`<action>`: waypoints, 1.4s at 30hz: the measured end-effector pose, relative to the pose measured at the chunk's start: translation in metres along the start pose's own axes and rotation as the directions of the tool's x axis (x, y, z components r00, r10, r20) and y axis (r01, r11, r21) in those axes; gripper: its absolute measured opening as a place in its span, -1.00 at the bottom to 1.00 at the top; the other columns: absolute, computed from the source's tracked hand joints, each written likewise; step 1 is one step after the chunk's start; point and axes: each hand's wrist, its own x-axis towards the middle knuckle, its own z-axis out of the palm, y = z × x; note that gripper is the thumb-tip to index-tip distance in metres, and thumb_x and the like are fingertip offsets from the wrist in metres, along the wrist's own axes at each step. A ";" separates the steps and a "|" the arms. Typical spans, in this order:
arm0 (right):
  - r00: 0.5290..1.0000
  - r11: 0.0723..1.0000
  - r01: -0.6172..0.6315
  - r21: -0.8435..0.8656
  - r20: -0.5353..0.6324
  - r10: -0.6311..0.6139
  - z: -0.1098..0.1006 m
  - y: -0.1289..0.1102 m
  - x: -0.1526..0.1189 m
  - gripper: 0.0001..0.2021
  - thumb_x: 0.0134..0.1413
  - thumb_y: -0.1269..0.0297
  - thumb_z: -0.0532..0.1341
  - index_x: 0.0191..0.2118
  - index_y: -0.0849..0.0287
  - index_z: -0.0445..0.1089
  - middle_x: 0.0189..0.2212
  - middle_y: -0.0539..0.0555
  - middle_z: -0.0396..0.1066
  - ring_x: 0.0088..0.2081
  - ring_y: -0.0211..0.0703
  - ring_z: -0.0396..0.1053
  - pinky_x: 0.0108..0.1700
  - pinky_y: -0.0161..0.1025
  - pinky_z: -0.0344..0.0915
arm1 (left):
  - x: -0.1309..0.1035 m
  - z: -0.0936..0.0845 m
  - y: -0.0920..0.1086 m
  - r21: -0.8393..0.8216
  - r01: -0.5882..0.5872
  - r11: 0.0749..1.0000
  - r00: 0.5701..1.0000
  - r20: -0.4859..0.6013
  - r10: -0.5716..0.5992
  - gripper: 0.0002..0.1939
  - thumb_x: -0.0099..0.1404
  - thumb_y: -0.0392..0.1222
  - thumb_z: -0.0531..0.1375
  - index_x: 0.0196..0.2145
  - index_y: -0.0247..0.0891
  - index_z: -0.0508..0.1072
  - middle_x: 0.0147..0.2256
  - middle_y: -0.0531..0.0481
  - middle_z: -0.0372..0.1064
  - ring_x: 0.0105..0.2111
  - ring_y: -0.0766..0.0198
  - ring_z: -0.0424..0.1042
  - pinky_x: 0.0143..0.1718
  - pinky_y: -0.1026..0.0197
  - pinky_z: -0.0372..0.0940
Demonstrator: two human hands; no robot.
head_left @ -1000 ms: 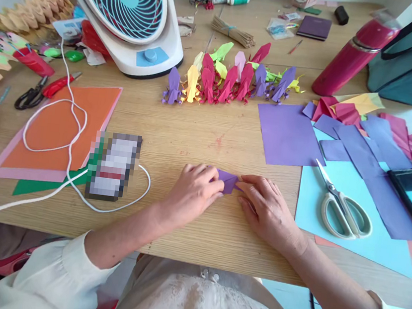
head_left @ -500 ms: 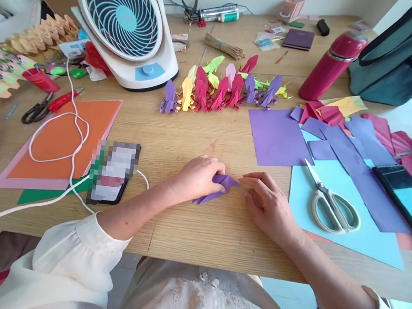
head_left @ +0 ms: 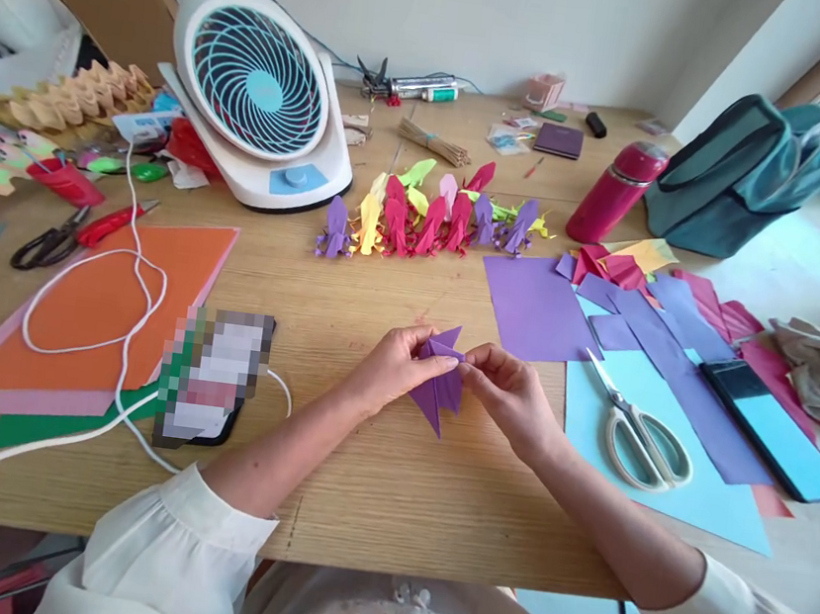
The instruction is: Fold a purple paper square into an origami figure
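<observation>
Purple pointed folded-paper piece [head_left: 444, 393] is over the light-brown wooden counter [head_left: 370, 506], at twelve o'clock from me. My left hand [head_left: 397, 365] grips it, thumb closed across its front; my right hand [head_left: 511, 391] pinches its three-o'clock edge. I judge I'm shaping a flap; the next move calls for aligned edges and a firm crease. My fingers hide that fold, and I can't make out the inner layers.

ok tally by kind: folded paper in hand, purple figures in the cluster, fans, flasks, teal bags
Held purple paper: 1
Purple figures: 3 visible
Fan: 1
Flask: 1
Teal bag: 1
Total: 7
</observation>
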 end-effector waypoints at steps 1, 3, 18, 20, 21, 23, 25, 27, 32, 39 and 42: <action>1.000 1.000 0.010 0.013 0.002 -0.010 0.003 0.001 0.001 -0.68 0.04 -0.02 0.35 -0.38 0.13 0.34 -0.50 -0.04 0.34 -0.45 -0.25 0.27 -0.40 -0.28 0.24 | -0.001 -0.001 -0.001 0.004 -0.009 1.000 1.000 0.004 0.009 -0.77 0.19 -0.06 0.27 -0.31 -0.28 0.44 -0.45 0.11 0.30 -0.41 0.35 0.29 -0.31 0.29 0.23; 1.000 0.999 0.021 0.027 0.020 -0.022 0.007 0.004 0.000 -0.69 0.07 0.00 0.33 -0.40 0.12 0.31 -0.52 -0.05 0.33 -0.48 -0.26 0.26 -0.41 -0.27 0.24 | -0.002 -0.003 -0.002 0.046 -0.043 0.998 0.999 0.005 0.043 -0.80 0.22 -0.08 0.25 -0.37 -0.28 0.41 -0.46 0.13 0.25 -0.43 0.37 0.25 -0.35 0.32 0.18; 0.999 0.989 0.026 -0.145 0.036 -0.021 0.003 0.007 -0.005 -0.73 0.13 0.05 0.27 -0.39 0.16 0.34 -0.52 -0.03 0.33 -0.48 -0.28 0.23 -0.44 -0.29 0.17 | -0.005 0.003 0.002 0.326 -0.116 0.938 0.992 -0.007 0.125 -0.85 0.24 -0.20 0.17 -0.46 -0.28 0.38 -0.53 0.13 0.27 -0.49 0.39 0.22 -0.43 0.34 0.13; 0.999 0.991 0.001 -0.131 0.045 0.005 0.003 0.007 -0.005 -0.75 0.12 0.07 0.28 -0.37 0.16 0.36 -0.50 -0.02 0.35 -0.47 -0.27 0.24 -0.43 -0.29 0.18 | -0.005 0.004 0.002 0.357 -0.128 0.925 0.989 -0.022 0.146 -0.86 0.25 -0.23 0.16 -0.46 -0.27 0.39 -0.52 0.13 0.29 -0.49 0.39 0.23 -0.41 0.34 0.14; 0.998 0.993 -0.011 -0.121 0.052 0.018 0.003 0.007 -0.005 -0.75 0.11 0.07 0.29 -0.37 0.16 0.36 -0.49 -0.02 0.36 -0.47 -0.27 0.25 -0.42 -0.28 0.19 | -0.005 0.004 0.002 0.369 -0.130 0.920 0.988 -0.033 0.153 -0.87 0.25 -0.23 0.16 -0.46 -0.27 0.39 -0.52 0.13 0.30 -0.49 0.39 0.23 -0.41 0.34 0.15; 0.998 0.993 -0.021 -0.114 0.062 0.028 0.002 0.007 -0.005 -0.74 0.11 0.07 0.29 -0.37 0.16 0.37 -0.49 -0.02 0.37 -0.47 -0.27 0.24 -0.43 -0.28 0.19 | -0.005 0.005 0.002 0.376 -0.132 0.917 0.985 -0.058 0.165 -0.87 0.25 -0.24 0.16 -0.46 -0.27 0.38 -0.51 0.11 0.32 -0.48 0.38 0.25 -0.39 0.33 0.17; 0.997 0.992 -0.014 -0.127 0.074 0.023 0.001 0.007 -0.004 -0.72 0.11 0.05 0.28 -0.40 0.17 0.36 -0.50 -0.02 0.36 -0.48 -0.27 0.23 -0.44 -0.29 0.17 | -0.005 0.004 0.002 0.361 -0.134 0.923 0.981 -0.080 0.174 -0.87 0.25 -0.23 0.16 -0.45 -0.27 0.39 -0.49 0.10 0.33 -0.47 0.37 0.27 -0.37 0.33 0.19; 0.995 0.988 -0.008 -0.153 0.094 0.022 -0.001 0.007 -0.004 -0.71 0.13 0.03 0.26 -0.42 0.17 0.36 -0.52 -0.03 0.34 -0.49 -0.28 0.20 -0.45 -0.29 0.13 | -0.005 0.004 0.002 0.334 -0.136 0.933 0.980 -0.093 0.176 -0.87 0.26 -0.22 0.16 -0.44 -0.27 0.39 -0.48 0.10 0.35 -0.47 0.37 0.28 -0.35 0.32 0.20; 0.994 0.983 -0.015 -0.181 0.103 0.034 -0.004 0.008 -0.004 -0.70 0.11 0.05 0.26 -0.45 0.17 0.35 -0.54 -0.04 0.31 -0.50 -0.29 0.17 -0.46 -0.29 0.09 | -0.005 0.004 0.001 0.312 -0.128 0.941 0.981 -0.102 0.167 -0.87 0.25 -0.23 0.17 -0.45 -0.27 0.39 -0.49 0.11 0.35 -0.48 0.38 0.29 -0.36 0.32 0.21; 0.988 0.970 -0.034 -0.240 0.136 0.068 -0.004 0.006 -0.003 -0.68 0.10 0.02 0.25 -0.47 0.17 0.33 -0.55 -0.03 0.29 -0.50 -0.28 0.15 -0.47 -0.29 0.05 | -0.004 0.001 0.004 0.280 -0.122 0.952 0.974 -0.153 0.169 -0.91 0.22 -0.25 0.16 -0.43 -0.28 0.40 -0.48 0.10 0.36 -0.46 0.37 0.32 -0.34 0.31 0.23; 0.990 0.964 -0.036 -0.262 0.121 0.070 -0.003 0.004 -0.004 -0.68 0.08 0.02 0.25 -0.48 0.16 0.31 -0.54 -0.03 0.30 -0.50 -0.27 0.16 -0.47 -0.28 0.08 | -0.004 -0.001 0.004 0.275 -0.112 0.955 0.974 -0.160 0.160 -0.91 0.21 -0.25 0.16 -0.44 -0.28 0.40 -0.49 0.11 0.35 -0.47 0.37 0.31 -0.35 0.31 0.22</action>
